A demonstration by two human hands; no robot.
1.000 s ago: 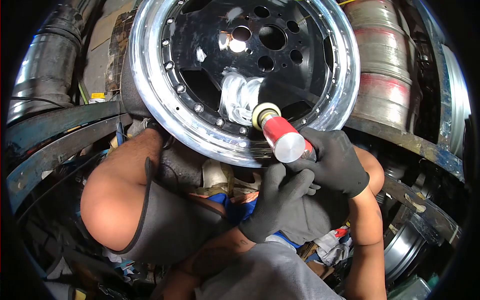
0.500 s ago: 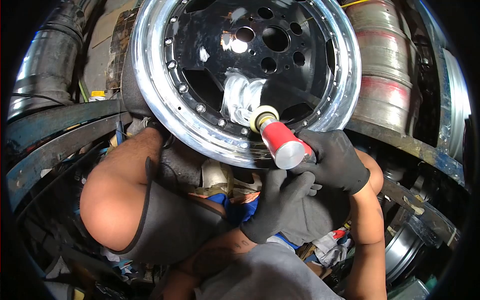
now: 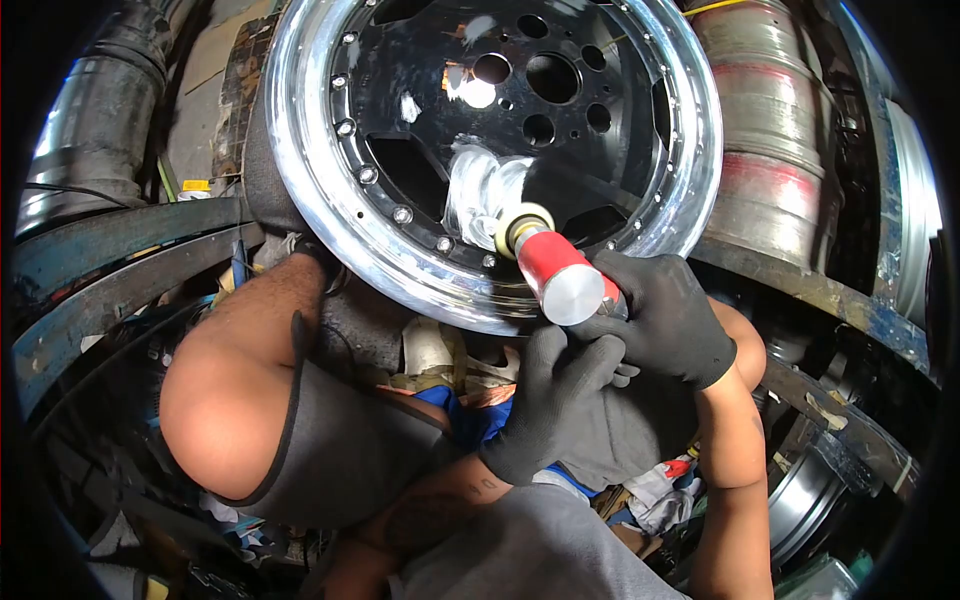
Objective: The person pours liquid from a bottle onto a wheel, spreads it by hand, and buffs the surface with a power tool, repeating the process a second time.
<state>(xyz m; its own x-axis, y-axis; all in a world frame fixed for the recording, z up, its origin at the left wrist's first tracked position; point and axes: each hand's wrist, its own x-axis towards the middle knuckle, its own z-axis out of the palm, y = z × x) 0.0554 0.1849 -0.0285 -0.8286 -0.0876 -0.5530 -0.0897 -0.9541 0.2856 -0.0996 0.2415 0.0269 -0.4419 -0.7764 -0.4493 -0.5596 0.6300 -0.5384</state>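
A car wheel [image 3: 600, 170] with a black centre and a shiny bolted rim lies tilted in front of my knees. My right hand [image 3: 662, 318], in a dark glove, is closed round a small red power sander [image 3: 556, 268] with a silver end cap. The sander's round yellowish pad [image 3: 522, 228] rests on the black face, beside a scuffed whitish patch [image 3: 482, 190]. Just below the tool, my gloved left hand [image 3: 560, 405] has its fingers curled by the right hand's fingers. Whatever it grips, if anything, is hidden.
Metal wheel barrels [image 3: 760, 120] stand stacked at the right, with another silver rim [image 3: 812, 500] lower down. Blue metal bars [image 3: 130, 245] run along the left, near a shiny metal cylinder [image 3: 90, 130]. Rags [image 3: 665, 500] lie below my right arm.
The sander and both hands have shifted slightly up and left. The pad has moved a little left over the black face, and its yellowish disc shows more fully.
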